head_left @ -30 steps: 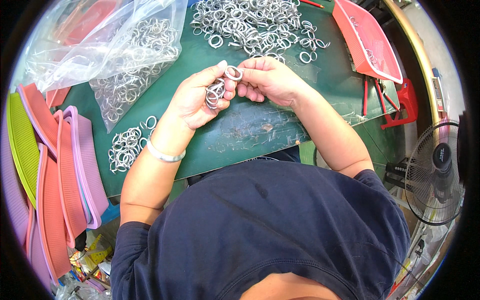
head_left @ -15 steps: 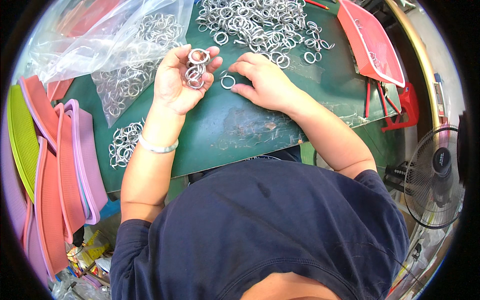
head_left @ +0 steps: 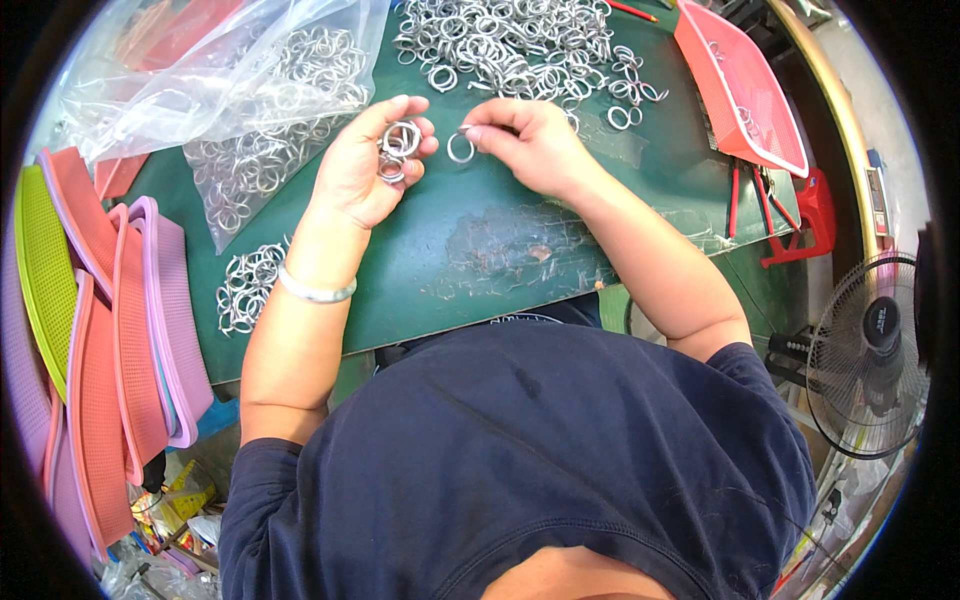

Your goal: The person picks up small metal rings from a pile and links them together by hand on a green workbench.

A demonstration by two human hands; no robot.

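My left hand (head_left: 365, 165), palm up with fingers curled, holds several silver metal rings (head_left: 400, 140) in its palm and fingers. A pale bangle circles that wrist. To its right, my right hand (head_left: 535, 145) pinches a single metal ring (head_left: 460, 149) between thumb and forefinger, just above the green tabletop (head_left: 400, 290). Beyond both hands spreads a large pile of the same rings (head_left: 510, 45). A smaller heap of rings (head_left: 252, 287) lies beside my left forearm.
A clear plastic bag (head_left: 270, 130) full of rings lies at the far left. Stacked pink, purple and green baskets (head_left: 110, 330) stand at the left edge. On the right are a pink basket (head_left: 745, 95) with a few rings, red-handled tools (head_left: 735, 200), a red stool (head_left: 810, 220) and a fan (head_left: 868, 350).
My right thumb and forefinger have closed on the ring that lay on the table. The rings in my left hand have shifted, and its fingers are curled more.
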